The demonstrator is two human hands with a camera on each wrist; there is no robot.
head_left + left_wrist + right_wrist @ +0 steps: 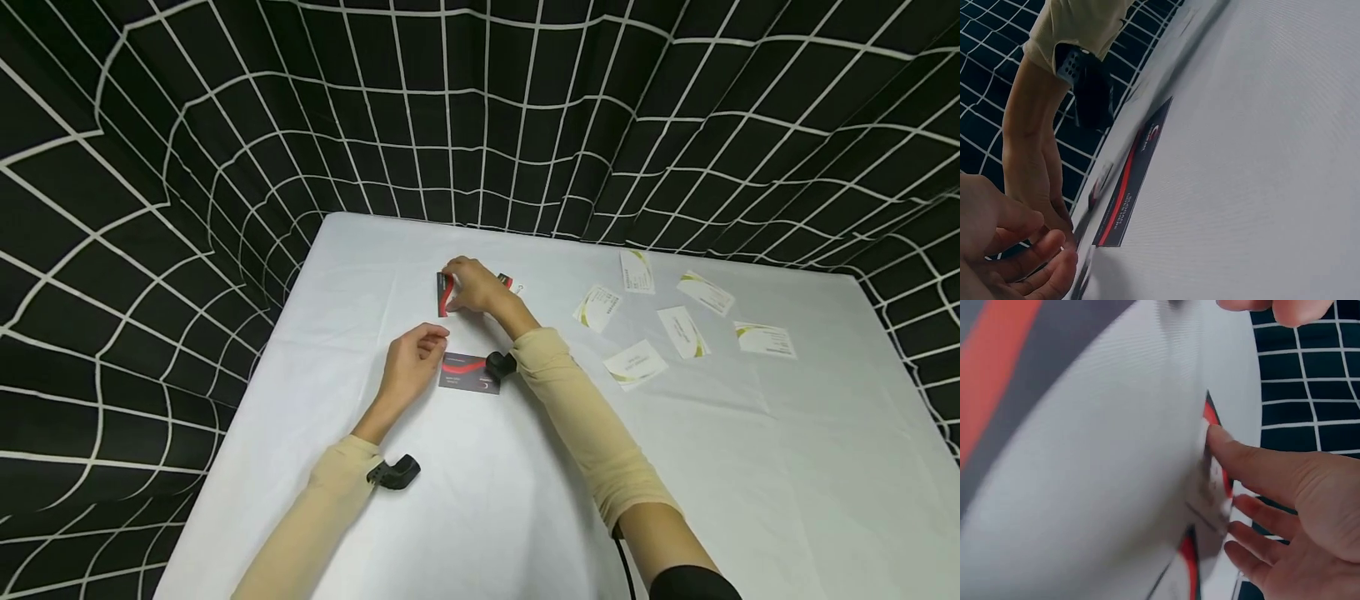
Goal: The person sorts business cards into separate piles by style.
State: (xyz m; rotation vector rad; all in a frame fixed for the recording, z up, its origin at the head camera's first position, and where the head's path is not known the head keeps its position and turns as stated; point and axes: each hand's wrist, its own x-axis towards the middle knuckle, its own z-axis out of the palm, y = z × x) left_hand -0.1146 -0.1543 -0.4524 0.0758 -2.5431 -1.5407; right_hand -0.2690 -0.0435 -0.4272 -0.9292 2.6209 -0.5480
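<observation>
In the head view my right hand (476, 286) holds a business card (442, 296) with a dark strip and a red wave, its thumb and fingertips at opposite edges. The right wrist view shows my right thumb on that card (1215, 472). Partly hidden behind the right hand is another card (507, 281) with a red-and-black corner. A dark grey card with a red wave (468, 375) lies nearer, partly covered by the right wrist's black camera. Beside its left edge rests my left hand (414, 358), fingers loosely curled and holding nothing.
Several white cards with yellow-green curves, one of them a tilted card (683, 332), lie scattered at the right of the white-covered table (825, 467). A black curtain with a white grid (465, 117) surrounds the table's far and left sides.
</observation>
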